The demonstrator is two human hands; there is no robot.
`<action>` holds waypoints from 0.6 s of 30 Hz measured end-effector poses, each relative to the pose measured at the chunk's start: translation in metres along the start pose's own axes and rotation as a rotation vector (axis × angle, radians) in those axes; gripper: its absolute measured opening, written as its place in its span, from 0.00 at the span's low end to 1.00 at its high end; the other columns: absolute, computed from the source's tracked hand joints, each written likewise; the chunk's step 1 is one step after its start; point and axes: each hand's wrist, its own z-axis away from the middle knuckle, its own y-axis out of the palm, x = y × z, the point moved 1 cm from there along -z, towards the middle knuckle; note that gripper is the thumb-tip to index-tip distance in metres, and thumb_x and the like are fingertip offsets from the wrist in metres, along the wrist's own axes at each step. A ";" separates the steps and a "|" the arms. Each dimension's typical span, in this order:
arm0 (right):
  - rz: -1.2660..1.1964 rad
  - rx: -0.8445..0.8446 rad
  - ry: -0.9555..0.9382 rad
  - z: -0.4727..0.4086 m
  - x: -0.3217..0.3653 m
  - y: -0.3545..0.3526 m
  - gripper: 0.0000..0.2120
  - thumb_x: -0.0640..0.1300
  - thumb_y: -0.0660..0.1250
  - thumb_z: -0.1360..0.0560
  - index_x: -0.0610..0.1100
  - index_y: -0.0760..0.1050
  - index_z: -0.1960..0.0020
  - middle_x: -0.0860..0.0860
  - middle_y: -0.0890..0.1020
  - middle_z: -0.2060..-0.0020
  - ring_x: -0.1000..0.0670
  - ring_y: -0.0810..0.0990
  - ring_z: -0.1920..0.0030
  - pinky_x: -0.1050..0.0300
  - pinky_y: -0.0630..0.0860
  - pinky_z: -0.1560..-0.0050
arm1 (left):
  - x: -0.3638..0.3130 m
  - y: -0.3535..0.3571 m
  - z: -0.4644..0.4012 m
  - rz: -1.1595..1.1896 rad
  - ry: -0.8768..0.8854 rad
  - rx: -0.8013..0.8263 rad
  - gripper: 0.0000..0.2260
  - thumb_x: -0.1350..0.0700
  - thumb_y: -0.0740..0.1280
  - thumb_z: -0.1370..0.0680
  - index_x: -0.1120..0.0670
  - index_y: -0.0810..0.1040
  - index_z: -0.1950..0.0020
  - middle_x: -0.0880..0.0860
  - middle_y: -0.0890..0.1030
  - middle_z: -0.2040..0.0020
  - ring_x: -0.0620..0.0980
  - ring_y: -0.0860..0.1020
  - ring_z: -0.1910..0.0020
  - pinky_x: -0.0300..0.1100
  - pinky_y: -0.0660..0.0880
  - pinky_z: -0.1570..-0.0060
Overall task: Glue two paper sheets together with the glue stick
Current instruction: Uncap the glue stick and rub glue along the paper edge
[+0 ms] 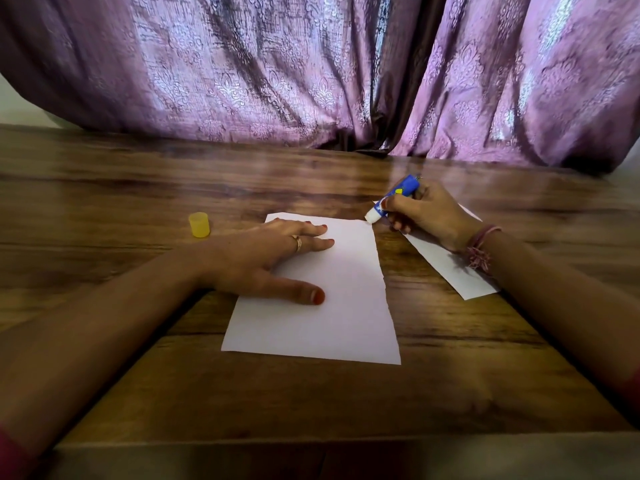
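Two paper sheets lie apart on the wooden table (104, 188), so the joining itself is not yet done. Farthest left stands the yellow cap (199, 224), already off. Next, the left hand (263, 258) lies flat with fingers spread, pressing down the nearer sheet (329, 313). At that sheet's far right corner the glue stick (391, 199) tilts, its white tip touching or just at the paper edge; spreading looks barely begun. The right hand (426, 213) grips the blue tube, fingers curled round it, and rests over the second sheet (446, 265), which lies askew just beside the first. Still left: coating, laying on, pressing.
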 end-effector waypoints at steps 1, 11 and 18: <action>0.006 0.000 0.003 0.000 0.000 0.001 0.06 0.37 0.67 0.27 0.41 0.80 0.61 0.48 0.81 0.73 0.56 0.76 0.75 0.66 0.70 0.77 | 0.000 0.000 0.000 -0.002 0.003 -0.001 0.38 0.27 0.57 0.32 0.39 0.52 0.24 0.42 0.51 0.22 0.40 0.49 0.26 0.44 0.50 0.29; 0.056 0.019 0.007 0.001 0.003 0.001 0.07 0.38 0.67 0.27 0.42 0.80 0.63 0.43 0.81 0.69 0.54 0.76 0.75 0.66 0.69 0.77 | 0.000 0.001 0.000 0.015 0.006 -0.011 0.40 0.26 0.56 0.34 0.38 0.53 0.25 0.40 0.52 0.23 0.38 0.49 0.26 0.43 0.50 0.28; 0.068 0.011 0.013 0.002 0.004 0.000 0.07 0.38 0.67 0.27 0.42 0.80 0.63 0.44 0.82 0.69 0.54 0.76 0.75 0.66 0.69 0.76 | -0.001 0.001 0.000 0.034 -0.003 -0.008 0.39 0.27 0.57 0.33 0.38 0.54 0.25 0.40 0.52 0.23 0.38 0.49 0.26 0.46 0.51 0.27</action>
